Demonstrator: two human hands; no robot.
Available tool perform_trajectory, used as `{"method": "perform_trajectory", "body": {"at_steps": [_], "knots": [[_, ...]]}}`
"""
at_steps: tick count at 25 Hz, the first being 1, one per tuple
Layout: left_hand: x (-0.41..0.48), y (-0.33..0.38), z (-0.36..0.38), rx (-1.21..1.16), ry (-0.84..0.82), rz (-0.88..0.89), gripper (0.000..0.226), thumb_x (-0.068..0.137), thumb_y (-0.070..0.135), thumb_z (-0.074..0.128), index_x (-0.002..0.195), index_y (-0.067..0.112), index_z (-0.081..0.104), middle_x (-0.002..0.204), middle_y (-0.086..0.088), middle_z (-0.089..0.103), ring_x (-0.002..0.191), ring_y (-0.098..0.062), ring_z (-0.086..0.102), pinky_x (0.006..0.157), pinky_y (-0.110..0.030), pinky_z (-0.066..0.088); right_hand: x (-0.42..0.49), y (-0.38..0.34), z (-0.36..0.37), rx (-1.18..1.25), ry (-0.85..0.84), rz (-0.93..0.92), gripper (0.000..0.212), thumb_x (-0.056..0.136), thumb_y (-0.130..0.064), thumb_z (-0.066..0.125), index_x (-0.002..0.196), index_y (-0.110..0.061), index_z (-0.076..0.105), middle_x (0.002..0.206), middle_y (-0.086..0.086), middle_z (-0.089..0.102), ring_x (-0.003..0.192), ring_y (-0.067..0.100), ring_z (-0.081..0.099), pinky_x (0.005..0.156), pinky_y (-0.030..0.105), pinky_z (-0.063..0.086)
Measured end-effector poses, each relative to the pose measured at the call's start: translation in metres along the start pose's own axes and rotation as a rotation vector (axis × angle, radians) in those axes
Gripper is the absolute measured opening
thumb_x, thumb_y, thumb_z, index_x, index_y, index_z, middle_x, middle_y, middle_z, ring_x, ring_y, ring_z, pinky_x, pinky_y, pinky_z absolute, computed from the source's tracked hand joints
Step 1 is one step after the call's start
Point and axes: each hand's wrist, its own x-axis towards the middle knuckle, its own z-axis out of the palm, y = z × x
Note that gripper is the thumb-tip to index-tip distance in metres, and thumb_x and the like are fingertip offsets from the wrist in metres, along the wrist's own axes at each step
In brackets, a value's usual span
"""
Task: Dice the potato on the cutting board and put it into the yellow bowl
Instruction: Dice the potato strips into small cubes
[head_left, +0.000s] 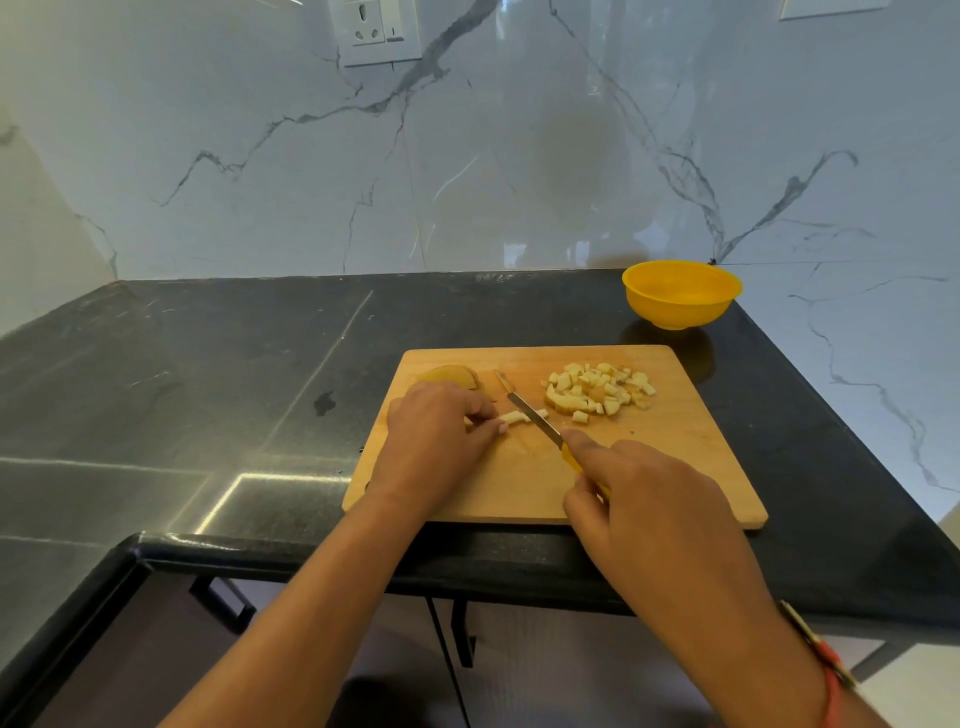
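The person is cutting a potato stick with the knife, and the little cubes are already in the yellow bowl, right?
Not quite. The head view shows the cubes piled on the cutting board, not in the yellow bowl. The rest is right: the right hand cuts a potato stick with the knife.

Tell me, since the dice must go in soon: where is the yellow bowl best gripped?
Pinch the near rim of the yellow bowl, coming from the cutting board side: it stands upright, and its rounded wall tapers to a small foot.

White marble wall (519, 156) w/ grey veins & socket (375, 31), glossy black counter (182, 364), dark cabinets (519, 675) below.
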Motion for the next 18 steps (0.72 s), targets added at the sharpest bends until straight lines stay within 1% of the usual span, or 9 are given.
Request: {"method": "perform_trajectory", "body": {"at_steps": [1,3,6,11,13,15,17,18], "knots": [[0.0,0.0,0.0,0.0,0.002,0.001,0.018,0.086,0.044,0.069,0.098,0.032,0.077,0.087,0.02,0.066,0.093,-0.009,0.056,0.092,-0.043,0.048,0.003,-0.002,0.002,0.021,0.004,-0.006,0.048,0.096,-0.036,0.045,0.145,-0.038,0.042,0.071,-0.011,0.045,0.064,0.008,0.047,0.056,0.018,0.037],[0.001,0.0,0.002,-0.011,0.004,0.005,0.018,0.087,0.043,0.069,0.098,0.032,0.077,0.084,0.021,0.064,0.091,-0.008,0.056,0.09,-0.042,0.049,0.006,-0.005,0.004,0.033,0.001,-0.018,0.049,0.098,-0.038,0.04,0.147,-0.04,0.037,0.078,-0.011,0.047,0.07,0.008,0.048,0.063,0.02,0.042],[0.001,0.0,0.004,-0.027,0.005,0.016,0.016,0.087,0.04,0.07,0.097,0.03,0.078,0.085,0.018,0.067,0.091,-0.009,0.056,0.09,-0.042,0.05,0.01,-0.005,0.007,0.058,-0.019,-0.012,0.049,0.099,-0.038,0.039,0.148,-0.039,0.036,0.081,-0.011,0.049,0.073,0.008,0.048,0.064,0.021,0.04],[-0.001,0.001,0.004,-0.053,0.015,0.023,0.012,0.087,0.037,0.07,0.094,0.031,0.078,0.083,0.017,0.069,0.088,-0.008,0.057,0.089,-0.042,0.051,0.016,-0.006,0.012,0.017,-0.061,-0.045,0.05,0.1,-0.037,0.036,0.15,-0.036,0.032,0.086,-0.01,0.051,0.076,0.008,0.049,0.069,0.025,0.045],[-0.002,0.001,0.005,-0.066,0.032,0.021,0.011,0.087,0.037,0.07,0.092,0.031,0.078,0.081,0.018,0.069,0.085,-0.005,0.058,0.087,-0.041,0.051,0.01,-0.003,0.009,-0.014,-0.082,-0.044,0.051,0.1,-0.037,0.034,0.151,-0.037,0.028,0.085,-0.009,0.049,0.076,0.009,0.049,0.069,0.025,0.045],[-0.002,0.002,0.007,-0.075,0.055,0.022,0.011,0.087,0.037,0.07,0.091,0.031,0.078,0.08,0.018,0.069,0.083,-0.004,0.058,0.086,-0.041,0.052,-0.002,0.002,0.002,-0.036,-0.079,-0.038,0.052,0.1,-0.038,0.033,0.151,-0.04,0.025,0.082,-0.01,0.047,0.074,0.009,0.048,0.064,0.023,0.043],[-0.002,0.001,0.009,-0.066,0.065,0.029,0.012,0.087,0.038,0.07,0.093,0.031,0.077,0.083,0.018,0.069,0.085,-0.005,0.058,0.085,-0.042,0.052,-0.011,0.006,-0.004,-0.064,-0.067,-0.013,0.052,0.098,-0.038,0.036,0.149,-0.042,0.03,0.075,-0.009,0.044,0.068,0.009,0.047,0.057,0.021,0.037],[-0.001,-0.001,0.01,-0.064,0.061,0.034,0.013,0.088,0.038,0.069,0.094,0.031,0.077,0.084,0.018,0.069,0.086,-0.005,0.058,0.085,-0.042,0.052,-0.013,0.007,-0.006,-0.085,-0.079,0.004,0.051,0.095,-0.036,0.04,0.146,-0.042,0.038,0.07,-0.009,0.042,0.063,0.009,0.046,0.053,0.021,0.035]]}}
